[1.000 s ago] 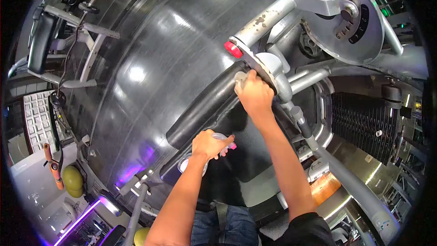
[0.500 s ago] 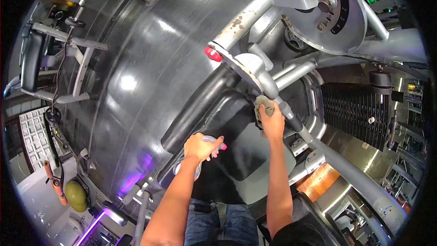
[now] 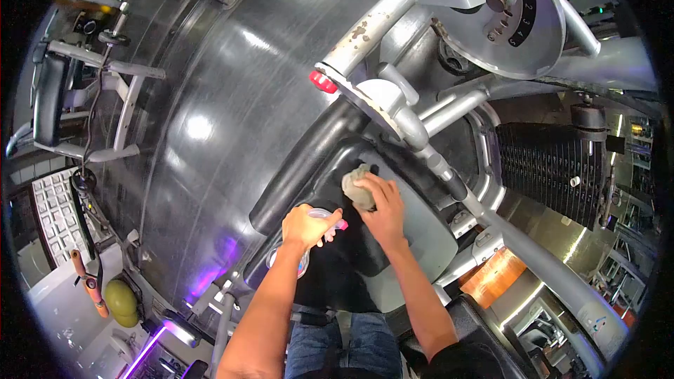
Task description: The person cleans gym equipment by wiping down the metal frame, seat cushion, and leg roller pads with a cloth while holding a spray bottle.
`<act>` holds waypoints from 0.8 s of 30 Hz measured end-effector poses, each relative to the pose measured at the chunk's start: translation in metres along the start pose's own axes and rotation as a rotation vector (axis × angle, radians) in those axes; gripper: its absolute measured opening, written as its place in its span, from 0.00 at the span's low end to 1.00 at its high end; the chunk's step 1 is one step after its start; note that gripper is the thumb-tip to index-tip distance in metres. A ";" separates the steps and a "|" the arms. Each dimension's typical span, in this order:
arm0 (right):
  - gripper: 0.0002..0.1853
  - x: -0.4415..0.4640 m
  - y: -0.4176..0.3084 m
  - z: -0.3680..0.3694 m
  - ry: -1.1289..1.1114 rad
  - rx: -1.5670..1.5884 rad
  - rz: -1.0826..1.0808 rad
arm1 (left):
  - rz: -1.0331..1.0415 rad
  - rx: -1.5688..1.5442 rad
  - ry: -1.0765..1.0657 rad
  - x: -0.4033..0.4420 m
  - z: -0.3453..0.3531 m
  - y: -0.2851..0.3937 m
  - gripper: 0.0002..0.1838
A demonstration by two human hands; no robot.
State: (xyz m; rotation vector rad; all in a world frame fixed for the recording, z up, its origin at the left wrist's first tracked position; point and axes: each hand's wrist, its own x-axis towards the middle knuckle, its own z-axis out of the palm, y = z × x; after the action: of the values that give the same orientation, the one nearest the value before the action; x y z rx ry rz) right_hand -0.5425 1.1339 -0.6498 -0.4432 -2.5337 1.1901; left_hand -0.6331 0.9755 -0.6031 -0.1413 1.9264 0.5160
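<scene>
The right hand [image 3: 382, 214] is gripping a crumpled grey-beige cloth [image 3: 359, 186], its fingers curling over the near side of the bundle. The cloth is lying against the far part of a glossy black upholstered pad [image 3: 425, 245] on a weight machine, and appears to be touching it. The left hand [image 3: 303, 226] is holding a clear spray bottle [image 3: 304, 264] around its neck, fingers wrapping under the head and the pink nozzle [image 3: 342, 225] pointing rightward; the bottle's body is showing partly behind the wrist, and whether its base is resting on the pad is hard to tell. The two hands are staying apart, the bottle nearer the wearer than the cloth. A black cylindrical roller pad [image 3: 309, 161] is running along the upholstered pad's left side. Beyond it, a red knob [image 3: 323, 83] is sitting at the end of a silver tube with chipped paint, near a grey disc [image 3: 537, 45] that is bearing white numbers. A black weight stack [image 3: 544, 172] is standing to the right.
</scene>
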 end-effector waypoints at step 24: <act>0.27 0.009 -0.005 -0.014 -0.038 0.060 0.104 | 0.070 0.031 0.003 -0.005 -0.004 0.001 0.26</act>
State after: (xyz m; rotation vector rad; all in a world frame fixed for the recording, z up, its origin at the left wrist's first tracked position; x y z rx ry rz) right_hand -0.5459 1.1448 -0.6361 -0.5480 -2.5265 1.3200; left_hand -0.6344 0.9741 -0.5974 -0.0557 1.9470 0.5325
